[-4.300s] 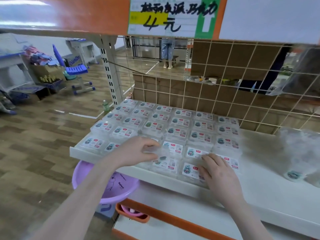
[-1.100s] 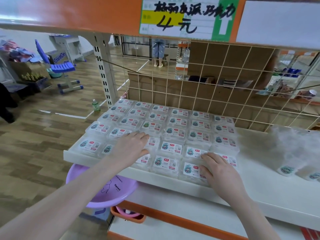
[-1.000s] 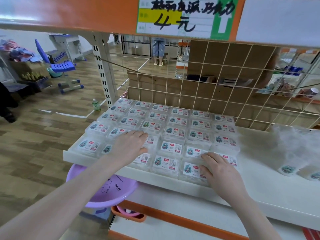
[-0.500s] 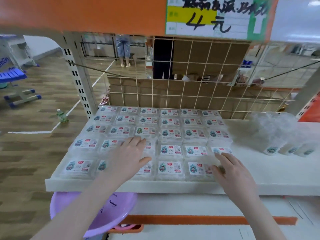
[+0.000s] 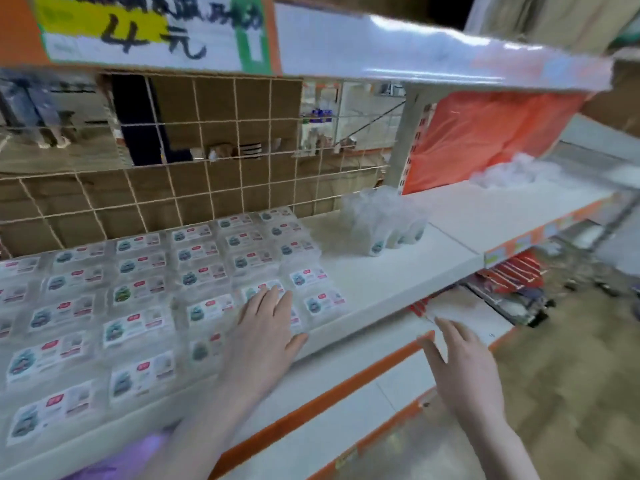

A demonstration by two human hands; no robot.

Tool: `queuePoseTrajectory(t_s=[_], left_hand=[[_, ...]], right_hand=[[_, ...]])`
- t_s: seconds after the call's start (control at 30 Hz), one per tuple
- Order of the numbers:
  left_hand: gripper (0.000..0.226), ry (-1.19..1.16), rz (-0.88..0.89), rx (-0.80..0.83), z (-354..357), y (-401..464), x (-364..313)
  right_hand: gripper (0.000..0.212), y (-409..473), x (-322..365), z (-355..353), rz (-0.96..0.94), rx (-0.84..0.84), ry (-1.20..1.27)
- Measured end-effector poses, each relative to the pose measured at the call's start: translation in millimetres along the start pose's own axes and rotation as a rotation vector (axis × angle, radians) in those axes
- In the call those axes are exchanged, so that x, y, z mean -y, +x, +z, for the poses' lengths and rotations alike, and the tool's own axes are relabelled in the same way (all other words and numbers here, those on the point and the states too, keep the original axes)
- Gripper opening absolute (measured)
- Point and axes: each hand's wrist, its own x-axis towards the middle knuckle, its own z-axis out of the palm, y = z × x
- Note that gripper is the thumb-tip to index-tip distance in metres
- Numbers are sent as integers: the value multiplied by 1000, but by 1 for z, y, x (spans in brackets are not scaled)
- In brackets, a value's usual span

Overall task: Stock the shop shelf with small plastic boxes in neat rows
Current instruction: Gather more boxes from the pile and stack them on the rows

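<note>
Several small clear plastic boxes (image 5: 142,292) with printed labels lie in neat rows on the left part of the white shelf (image 5: 388,271). My left hand (image 5: 263,330) lies flat with straight fingers on the boxes near the front right corner of the block. My right hand (image 5: 460,365) hovers open and empty in front of the shelf edge, over the lower shelf. A clear plastic bag (image 5: 384,223) holding more of the boxes stands on the shelf to the right of the rows.
A wire grid panel (image 5: 214,161) backs the shelf, with cardboard behind it. An upper shelf with a handwritten price sign (image 5: 152,29) hangs overhead. An orange sheet (image 5: 485,133) and crumpled clear plastic (image 5: 519,171) sit at the far right. A purple basin (image 5: 114,462) is below left.
The view has swung right. My right hand has come off the front-row boxes and now hangs off the shelf edge. My left hand has shifted right across the rows.
</note>
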Motion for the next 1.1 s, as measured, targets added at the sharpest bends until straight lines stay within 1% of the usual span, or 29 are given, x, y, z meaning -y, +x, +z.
queuePoseTrajectory(t_s=[0.17, 0.33, 0.4, 0.5, 0.6, 0.8, 0.87, 0.97, 1.1], left_hand=[[70, -22, 135, 15, 24, 31, -89], [71, -38, 212, 32, 62, 62, -201], [71, -50, 234, 34, 76, 74, -250], [69, -61, 249, 38, 94, 93, -315], [70, -83, 267, 51, 107, 111, -368], [69, -110, 319, 35, 121, 158, -440], [68, -109, 326, 31, 127, 179, -456], [68, -129, 315, 28, 143, 218, -477], [68, -140, 323, 12, 171, 285, -508]], right_hand=[[43, -2, -74, -31, 106, -66, -18], [42, 10, -169, -66, 180, -120, -34], [42, 20, -210, -80, 185, -154, -46], [43, 37, -264, -100, 203, -149, -61], [39, 52, -308, -116, 186, -188, -78], [35, 100, -375, -126, 155, -268, -85], [34, 122, -391, -122, 157, -274, -80], [40, 162, -412, -114, 152, -266, -69], [41, 230, -449, -102, 131, -269, -69]])
